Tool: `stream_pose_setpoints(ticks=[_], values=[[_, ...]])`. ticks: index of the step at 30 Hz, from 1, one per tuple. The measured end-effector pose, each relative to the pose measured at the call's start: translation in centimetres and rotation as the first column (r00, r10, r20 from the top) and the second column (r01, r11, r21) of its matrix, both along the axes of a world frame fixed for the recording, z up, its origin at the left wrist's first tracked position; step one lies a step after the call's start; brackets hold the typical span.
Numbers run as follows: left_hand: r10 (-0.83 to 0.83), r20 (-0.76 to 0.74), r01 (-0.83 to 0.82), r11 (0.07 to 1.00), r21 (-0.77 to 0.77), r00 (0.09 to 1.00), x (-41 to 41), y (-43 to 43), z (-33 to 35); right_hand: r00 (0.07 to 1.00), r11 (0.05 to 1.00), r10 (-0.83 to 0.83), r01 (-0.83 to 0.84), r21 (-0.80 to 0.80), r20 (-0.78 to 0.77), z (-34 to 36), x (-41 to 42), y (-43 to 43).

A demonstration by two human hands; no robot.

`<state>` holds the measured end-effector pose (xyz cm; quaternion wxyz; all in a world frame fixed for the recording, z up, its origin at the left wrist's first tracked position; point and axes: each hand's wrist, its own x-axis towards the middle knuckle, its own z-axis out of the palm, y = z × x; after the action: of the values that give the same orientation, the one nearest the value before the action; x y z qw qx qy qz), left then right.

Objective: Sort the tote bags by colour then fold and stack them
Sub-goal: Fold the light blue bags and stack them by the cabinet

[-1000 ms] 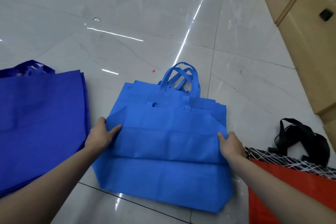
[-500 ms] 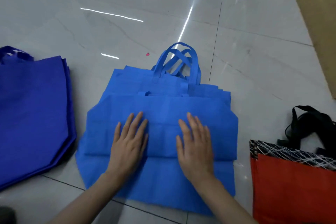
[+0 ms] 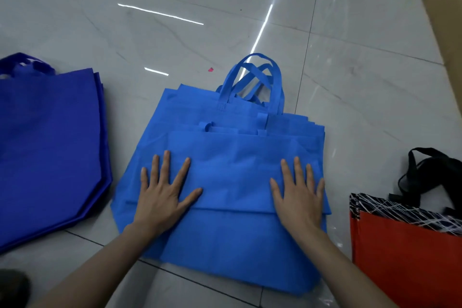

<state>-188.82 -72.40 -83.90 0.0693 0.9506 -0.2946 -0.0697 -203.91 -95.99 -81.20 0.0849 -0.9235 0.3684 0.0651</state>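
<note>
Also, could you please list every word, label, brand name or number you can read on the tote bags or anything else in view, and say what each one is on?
No readable text anywhere in the head view.
Light blue bags, under the left hand and right hand: plain, no print.
Dark blue bags: plain.
Red bag: its black band has only white crisscross lines, no letters.
Floor: no markings.

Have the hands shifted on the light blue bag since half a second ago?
Yes. Against the folded edge, the left hand and right hand have slid apart, from near the bag's middle toward its sides, palms flat on the light blue bag.
</note>
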Motion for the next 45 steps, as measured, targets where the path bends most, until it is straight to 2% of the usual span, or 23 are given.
stream_pose_setpoints(ticks=[3, 4, 7, 9, 11, 13, 15, 17, 19, 21, 23, 25, 26, 27, 29, 31, 33, 35, 38, 41, 42, 43, 45], values=[[-0.053, 0.004, 0.053, 0.998, 0.032, 0.999, 0.7, 0.4, 0.2, 0.937, 0.999, -0.032, 0.023, 0.03, 0.348, 1.9, 2.5, -1.1], [-0.087, 0.001, 0.087, 0.995, 0.047, 0.996, 0.8, 0.7, 0.2, 0.911, 0.999, -0.025, 0.006, 0.049, 0.411, 2.3, 3.4, -1.5], [-0.166, -0.05, 0.169, 0.984, 0.052, 0.985, 1.0, 1.9, 0.9, 0.953, 0.987, -0.023, -0.027, 0.159, 0.302, 3.1, 5.2, -1.5], [-0.172, -0.063, 0.174, 0.984, 0.031, 0.983, 1.0, 2.5, 1.5, 0.964, 0.934, -0.134, 0.045, 0.356, 0.231, 3.6, 5.4, -0.9], [-0.145, -0.078, 0.145, 0.989, -0.006, 0.986, 0.8, 2.4, 1.9, 0.912, 0.794, -0.32, 0.109, 0.598, 0.258, 4.1, 5.4, -0.3], [-0.149, -0.122, 0.142, 0.988, -0.061, 0.981, 0.6, 1.7, 2.2, 0.845, 0.595, -0.469, 0.087, 0.799, 0.258, 4.8, 5.4, 0.1], [-0.176, -0.146, 0.164, 0.982, -0.095, 0.973, 0.3, 1.0, 2.3, 0.808, 0.422, -0.529, -0.013, 0.906, 0.258, 5.2, 5.4, 0.2], [-0.194, -0.141, 0.179, 0.977, -0.115, 0.971, 0.3, 0.6, 2.0, 0.789, 0.352, -0.518, -0.155, 0.923, 0.33, 5.0, 5.1, 0.0], [-0.22, -0.13, 0.205, 0.971, -0.122, 0.967, 0.4, 0.9, 1.8, 0.763, 0.389, -0.483, -0.253, 0.886, 0.43, 4.6, 4.8, -0.5], [-0.254, -0.108, 0.242, 0.963, -0.116, 0.961, 0.5, 1.4, 1.5, 0.723, 0.473, -0.492, -0.246, 0.846, 0.485, 4.6, 5.0, -1.2], [-0.265, -0.093, 0.252, 0.959, -0.129, 0.96, 0.5, 1.9, 1.3, 0.628, 0.531, -0.596, -0.16, 0.832, 0.501, 4.8, 5.5, -2.2], [-0.265, -0.102, 0.252, 0.96, -0.126, 0.959, 0.5, 2.1, 1.2, 0.482, 0.543, -0.727, -0.035, 0.839, 0.49, 5.2, 6.4, -3.9], [-0.264, -0.107, 0.251, 0.96, -0.121, 0.959, 0.5, 2.2, 1.2, 0.434, 0.54, -0.765, 0.032, 0.841, 0.475, 5.6, 6.9, -4.8], [-0.256, -0.106, 0.244, 0.963, -0.117, 0.961, 0.4, 2.1, 1.3, 0.43, 0.558, -0.771, 0.1, 0.824, 0.47, 5.9, 7.3, -5.5], [-0.211, -0.073, 0.201, 0.972, -0.126, 0.975, 0.5, 1.4, 1.7, 0.511, 0.633, -0.719, 0.201, 0.748, 0.472, 6.3, 7.5, -6.3], [-0.143, 0.008, 0.143, 0.976, -0.166, 0.99, 0.8, 0.2, 2.1, 0.638, 0.701, -0.642, 0.266, 0.661, 0.425, 6.3, 7.1, -5.8], [-0.091, 0.048, 0.099, 0.974, -0.202, 0.995, 1.2, -1.2, 2.5, 0.83, 0.773, -0.502, 0.305, 0.556, 0.244, 5.6, 6.6, -4.5], [-0.106, 0.04, 0.112, 0.974, -0.195, 0.994, 1.5, -2.4, 2.9, 0.926, 0.784, -0.369, 0.266, 0.561, 0.077, 5.0, 6.4, -3.1], [-0.184, -0.056, 0.173, 0.972, -0.157, 0.981, 1.4, -3.9, 3.2, 0.912, 0.59, -0.394, 0.16, 0.792, 0.11, 5.3, 6.9, -1.3], [-0.202, -0.092, 0.187, 0.971, -0.152, 0.975, 1.0, -4.8, 3.2, 0.855, 0.412, -0.493, 0.064, 0.909, 0.163, 5.2, 7.5, -0.7], [-0.186, -0.097, 0.168, 0.971, -0.169, 0.978, 0.9, -4.9, 3.1, 0.839, 0.403, -0.517, 0.063, 0.913, 0.17, 5.1, 7.7, -0.6], [-0.169, -0.106, 0.149, 0.973, -0.179, 0.98, 0.9, -4.9, 3.1, 0.841, 0.451, -0.506, 0.07, 0.89, 0.19, 5.0, 7.8, -0.7], [-0.163, -0.135, 0.142, 0.978, -0.151, 0.977, 0.9, -4.8, 3.1, 0.897, 0.632, -0.395, 0.106, 0.768, 0.201, 4.7, 7.8, -1.0]])
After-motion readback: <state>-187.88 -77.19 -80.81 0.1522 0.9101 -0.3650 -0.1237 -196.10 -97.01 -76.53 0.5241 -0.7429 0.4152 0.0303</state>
